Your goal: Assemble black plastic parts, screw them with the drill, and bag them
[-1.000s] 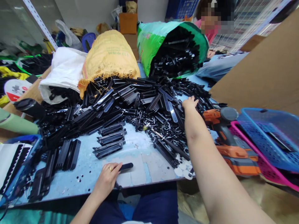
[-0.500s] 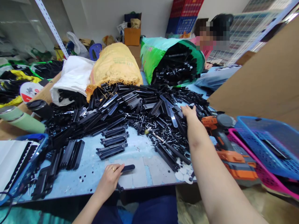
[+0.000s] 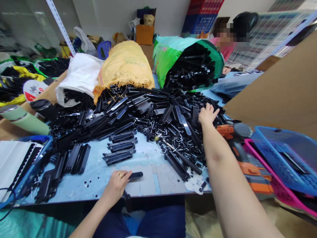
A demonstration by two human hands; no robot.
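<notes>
Far forward, the right hand (image 3: pixel 208 115) stretches palm-down.

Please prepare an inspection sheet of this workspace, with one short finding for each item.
Surface: blue tabletop, pale patches near front edge.
Work pieces: black parts heaped across it; small metal pins mixed in at right.
Clutter: white discs near front edge; orange drill at right.
Hands: left hand holds a black strip; right hand is at the black parts, grip unclear.
Cables: black cord at left edge of view.
Surroundings: white sack, yellow sack, green sack behind; another person's hand beyond.
</notes>
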